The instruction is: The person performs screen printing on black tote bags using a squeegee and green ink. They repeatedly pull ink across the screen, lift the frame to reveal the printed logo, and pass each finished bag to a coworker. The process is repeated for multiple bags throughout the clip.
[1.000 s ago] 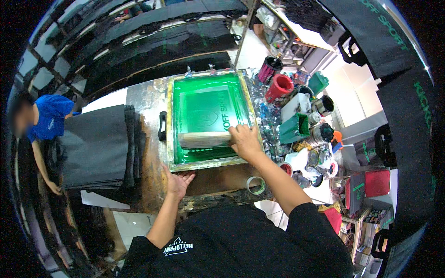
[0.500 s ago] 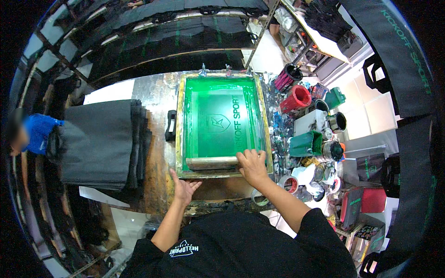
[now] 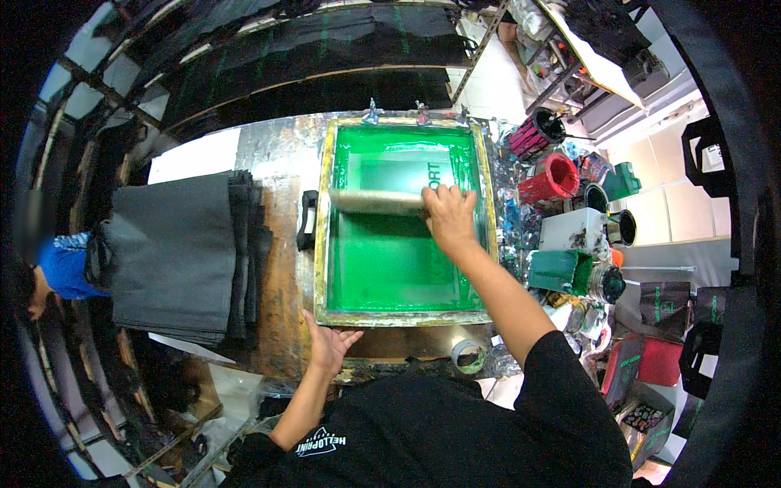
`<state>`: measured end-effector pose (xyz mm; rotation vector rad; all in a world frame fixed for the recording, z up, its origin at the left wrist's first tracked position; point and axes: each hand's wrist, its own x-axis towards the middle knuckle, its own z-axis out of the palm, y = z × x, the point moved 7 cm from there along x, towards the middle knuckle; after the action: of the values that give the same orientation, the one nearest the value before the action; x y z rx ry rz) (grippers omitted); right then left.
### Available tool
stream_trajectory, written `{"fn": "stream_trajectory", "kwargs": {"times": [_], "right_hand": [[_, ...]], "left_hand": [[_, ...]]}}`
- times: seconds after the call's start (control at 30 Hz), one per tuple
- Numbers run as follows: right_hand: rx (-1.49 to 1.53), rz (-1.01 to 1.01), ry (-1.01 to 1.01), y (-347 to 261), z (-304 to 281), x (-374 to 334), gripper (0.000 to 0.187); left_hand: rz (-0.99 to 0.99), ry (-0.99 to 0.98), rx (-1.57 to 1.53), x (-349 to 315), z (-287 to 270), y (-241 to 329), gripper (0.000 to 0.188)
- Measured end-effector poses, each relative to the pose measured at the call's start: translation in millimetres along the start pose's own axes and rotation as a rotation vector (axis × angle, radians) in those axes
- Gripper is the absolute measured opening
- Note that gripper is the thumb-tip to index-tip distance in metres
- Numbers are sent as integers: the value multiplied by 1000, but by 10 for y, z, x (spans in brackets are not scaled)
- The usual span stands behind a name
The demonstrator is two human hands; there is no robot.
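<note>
A screen-printing frame (image 3: 324, 268) with green ink over its mesh lies on the worktable. Across the mesh, about a third of the way down from the far side, stands a wooden squeegee (image 3: 378, 203). My right hand (image 3: 451, 215) is closed round the squeegee's right end. Dark lettering shows in the mesh beyond the squeegee, while green ink covers the nearer part. Just below the frame's near left corner, my left hand (image 3: 327, 346) is held with fingers spread and nothing in it. A black bag handle (image 3: 307, 220) sticks out beside the frame's left edge.
A stack of black fabric bags (image 3: 175, 252) lies left on the worktable (image 3: 281, 297). Along the right stand a red container (image 3: 553, 180), a green container (image 3: 561, 271) and a tape roll (image 3: 468, 355). A person in blue (image 3: 73, 264) is at far left. Racks of black bags (image 3: 301, 49) stand behind.
My right hand has pushed the squeegee from the frame's near edge toward its far side, covering much of the design with green. My left hand stays near the frame's corner.
</note>
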<state>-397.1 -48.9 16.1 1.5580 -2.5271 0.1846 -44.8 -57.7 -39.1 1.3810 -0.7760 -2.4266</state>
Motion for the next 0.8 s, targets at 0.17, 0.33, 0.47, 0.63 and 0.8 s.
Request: {"fn": "stream_trajectory", "kwargs": {"times": [0.17, 0.33, 0.47, 0.63, 0.8], "right_hand": [[-49, 25, 67, 218, 252, 622, 59], [-122, 53, 111, 480, 441, 1037, 59], [-62, 21, -27, 822, 393, 1321, 57], [-6, -12, 2, 908, 118, 1420, 62], [-71, -25, 59, 770, 150, 1359, 61]], "left_hand": [[9, -21, 26, -16, -7, 0, 129], [-17, 36, -25, 35, -57, -46, 125], [-37, 44, -25, 74, -100, -79, 128], [-49, 92, 31, 155, -198, -172, 136], [-87, 35, 75, 213, -296, -226, 139]]}}
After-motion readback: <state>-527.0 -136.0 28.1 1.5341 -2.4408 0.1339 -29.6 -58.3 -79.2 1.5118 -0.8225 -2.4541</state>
